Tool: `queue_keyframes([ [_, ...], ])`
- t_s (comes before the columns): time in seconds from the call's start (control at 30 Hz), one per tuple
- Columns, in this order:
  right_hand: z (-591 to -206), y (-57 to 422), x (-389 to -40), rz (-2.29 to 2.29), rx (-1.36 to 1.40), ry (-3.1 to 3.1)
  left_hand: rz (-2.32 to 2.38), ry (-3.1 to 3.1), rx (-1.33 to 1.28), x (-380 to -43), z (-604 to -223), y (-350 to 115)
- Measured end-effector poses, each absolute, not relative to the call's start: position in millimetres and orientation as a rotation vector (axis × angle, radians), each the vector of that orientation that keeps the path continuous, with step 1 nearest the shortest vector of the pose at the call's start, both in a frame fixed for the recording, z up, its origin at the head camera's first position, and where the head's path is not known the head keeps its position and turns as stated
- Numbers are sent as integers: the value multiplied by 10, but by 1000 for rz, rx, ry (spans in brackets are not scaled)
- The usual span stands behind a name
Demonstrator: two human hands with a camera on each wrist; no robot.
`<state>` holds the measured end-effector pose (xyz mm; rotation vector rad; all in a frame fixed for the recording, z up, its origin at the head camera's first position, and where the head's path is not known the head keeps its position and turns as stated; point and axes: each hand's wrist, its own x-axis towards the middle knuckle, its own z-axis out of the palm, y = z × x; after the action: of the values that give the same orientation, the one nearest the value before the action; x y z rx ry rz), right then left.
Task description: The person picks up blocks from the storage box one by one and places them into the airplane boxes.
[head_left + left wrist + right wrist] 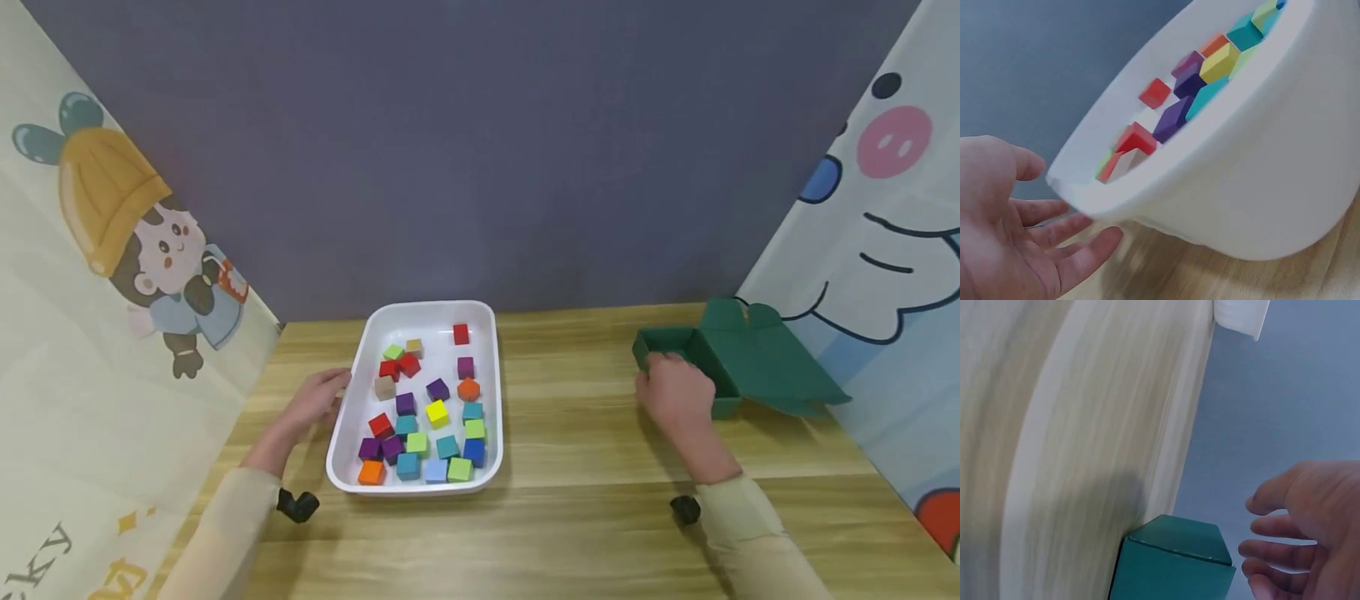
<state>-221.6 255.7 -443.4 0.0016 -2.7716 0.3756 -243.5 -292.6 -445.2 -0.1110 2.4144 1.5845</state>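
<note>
- Left hand [315, 400]: relaxed, empty fingers beside the white plastic tray [431, 321].
- Right hand [678, 392]: loosely bent, empty fingers; green cardboard box [726, 406] just beneath them.
- Box seems light, bendable; best held by its sides.

- The place looked like a small, screened-off tabletop corner; whether in a home, an office or a lab could not be told.
- A plain grey-blue panel [525, 167] stood across the back.
- Cartoon-printed sheets [60, 333] enclosed both sides, one showing a figure [176, 250] in a yellow hat [108, 187], the other a pink snout [894, 142].
- The table [570, 517] had a wood-grain top.
- Coloured cubes [437, 414] in a white tray [423, 323] gave it a playroom look.
</note>
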Motion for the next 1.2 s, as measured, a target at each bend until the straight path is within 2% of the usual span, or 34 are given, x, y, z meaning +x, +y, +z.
queue_keyframes([
  [0.3, -4397, 2683, -2358, 377, -49, -2915, 1427, 2485, -84, -2622, -4498, -2789],
  [0.43, -4397, 2713, -2371, 389, -53, -2954, 1393, 2546, -25, -2634, -4546, -2709],
  [0.73, -4441, 2750, -2413, 381, -77, -2987, 1456, 2561, -108, -2618, -4641, -2634],
  [1.2, -4514, 2317, -2434, 472, 95, -2911, 1477, 2569, -191, -2569, -4689, -2665],
])
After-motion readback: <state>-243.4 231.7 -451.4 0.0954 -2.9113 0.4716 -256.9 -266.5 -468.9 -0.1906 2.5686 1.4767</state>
